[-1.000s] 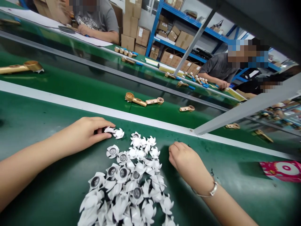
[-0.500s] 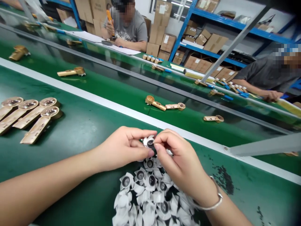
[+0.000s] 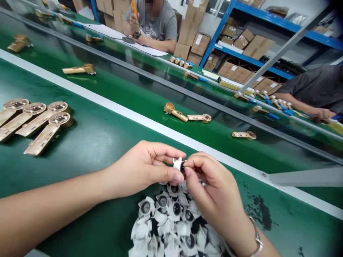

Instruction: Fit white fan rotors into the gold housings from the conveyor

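My left hand (image 3: pixel 152 166) pinches a small white fan blade wheel (image 3: pixel 178 163) between thumb and fingers. The wheel is tilted, its dark hub facing right. At that hub, the thumb and forefinger of my right hand (image 3: pixel 211 182) press together; whatever they hold is too small and hidden to make out. A metal bangle (image 3: pixel 257 238) circles the right wrist. Below both hands lies a heap of white fan blade wheels (image 3: pixel 167 226) with dark hubs. Tiny black pieces (image 3: pixel 258 212) are scattered on the green table to the right of my right hand.
Several gold fan housings (image 3: pixel 43 137) lie at the left on the table. More gold housings (image 3: pixel 199 117) sit on the green belt beyond a white rail (image 3: pixel 120 113). A grey post (image 3: pixel 305 177) stands at right. Across the belt, two people (image 3: pixel 158 26) sit working before cardboard boxes and blue shelves.
Both hands have shifted slightly right and down in view. The fan blade wheel has turned so its hub faces right instead of towards me. The camera view has also moved a little.
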`<state>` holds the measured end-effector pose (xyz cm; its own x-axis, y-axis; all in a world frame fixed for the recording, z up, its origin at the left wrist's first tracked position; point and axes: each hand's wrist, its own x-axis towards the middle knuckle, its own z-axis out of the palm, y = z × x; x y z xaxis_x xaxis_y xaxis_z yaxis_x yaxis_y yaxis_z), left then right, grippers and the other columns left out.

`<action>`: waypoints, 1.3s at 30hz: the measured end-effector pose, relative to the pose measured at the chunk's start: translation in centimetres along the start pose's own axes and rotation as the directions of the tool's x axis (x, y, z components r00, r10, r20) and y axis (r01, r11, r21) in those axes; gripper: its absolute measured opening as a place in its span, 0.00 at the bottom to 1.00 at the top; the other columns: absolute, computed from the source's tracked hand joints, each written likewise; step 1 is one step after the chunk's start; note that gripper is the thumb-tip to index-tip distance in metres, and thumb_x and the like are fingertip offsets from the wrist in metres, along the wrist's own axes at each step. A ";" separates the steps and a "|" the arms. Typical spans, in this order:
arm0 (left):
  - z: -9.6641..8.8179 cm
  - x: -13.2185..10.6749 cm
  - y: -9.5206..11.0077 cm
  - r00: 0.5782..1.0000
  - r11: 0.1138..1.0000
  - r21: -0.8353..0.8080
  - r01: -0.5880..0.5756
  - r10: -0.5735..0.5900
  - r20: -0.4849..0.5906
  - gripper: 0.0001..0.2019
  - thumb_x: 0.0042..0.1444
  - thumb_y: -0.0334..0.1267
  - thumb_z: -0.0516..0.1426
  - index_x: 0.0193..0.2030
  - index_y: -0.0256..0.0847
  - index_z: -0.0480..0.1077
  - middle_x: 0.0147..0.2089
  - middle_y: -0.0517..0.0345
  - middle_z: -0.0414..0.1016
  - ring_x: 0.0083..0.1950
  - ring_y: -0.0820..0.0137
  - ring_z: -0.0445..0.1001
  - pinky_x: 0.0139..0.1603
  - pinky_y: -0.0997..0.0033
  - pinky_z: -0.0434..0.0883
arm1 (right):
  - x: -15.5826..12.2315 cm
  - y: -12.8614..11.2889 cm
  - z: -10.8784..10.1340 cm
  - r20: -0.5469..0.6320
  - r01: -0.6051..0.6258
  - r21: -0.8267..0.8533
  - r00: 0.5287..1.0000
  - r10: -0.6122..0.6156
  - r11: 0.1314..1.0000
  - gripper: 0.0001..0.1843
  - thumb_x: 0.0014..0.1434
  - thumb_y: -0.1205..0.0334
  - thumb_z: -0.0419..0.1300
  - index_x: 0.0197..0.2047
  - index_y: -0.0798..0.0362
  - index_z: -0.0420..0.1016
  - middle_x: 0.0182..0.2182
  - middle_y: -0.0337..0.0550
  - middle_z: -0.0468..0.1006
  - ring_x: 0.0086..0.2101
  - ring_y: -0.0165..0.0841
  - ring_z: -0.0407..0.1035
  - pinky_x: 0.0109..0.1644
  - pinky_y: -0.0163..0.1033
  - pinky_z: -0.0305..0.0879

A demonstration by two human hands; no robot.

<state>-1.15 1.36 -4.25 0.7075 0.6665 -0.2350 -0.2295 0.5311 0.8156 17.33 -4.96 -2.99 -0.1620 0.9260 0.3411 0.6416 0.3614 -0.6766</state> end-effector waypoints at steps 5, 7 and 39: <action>0.0 0.2 -0.1 1.000 0.999 -0.031 -0.006 0.006 0.008 0.15 0.51 0.22 0.67 0.45 0.37 0.77 0.32 0.60 0.84 0.32 0.76 0.82 0.37 0.82 0.79 | -0.2 -0.1 0.2 -0.030 -0.007 -0.043 1.000 0.006 0.999 0.07 0.63 0.72 0.57 0.38 0.49 0.70 0.32 0.34 0.73 0.31 0.25 0.68 0.33 0.30 0.65; 0.0 0.2 -0.1 1.000 0.999 -0.041 -0.007 0.007 0.014 0.15 0.50 0.21 0.68 0.44 0.37 0.77 0.33 0.59 0.84 0.33 0.75 0.83 0.39 0.79 0.80 | 0.0 -0.1 0.2 -0.039 0.003 -0.051 0.999 -0.005 0.999 0.07 0.62 0.72 0.57 0.37 0.50 0.71 0.32 0.34 0.73 0.30 0.25 0.68 0.33 0.30 0.65; -1.7 0.2 3.4 0.943 0.958 0.104 -0.266 0.281 -0.178 0.13 0.57 0.36 0.67 0.49 0.46 0.77 0.46 0.61 0.82 0.42 0.76 0.81 0.44 0.81 0.77 | 5.8 3.9 -4.5 -0.058 -0.247 0.047 0.967 0.249 0.968 0.22 0.58 0.53 0.67 0.53 0.49 0.68 0.45 0.46 0.82 0.44 0.38 0.79 0.48 0.42 0.78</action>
<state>-2.97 4.19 -2.41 0.4841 0.8708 -0.0863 -0.3382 0.2772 0.8993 22.25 1.32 -0.74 0.0470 0.9789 0.1989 0.6256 0.1264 -0.7698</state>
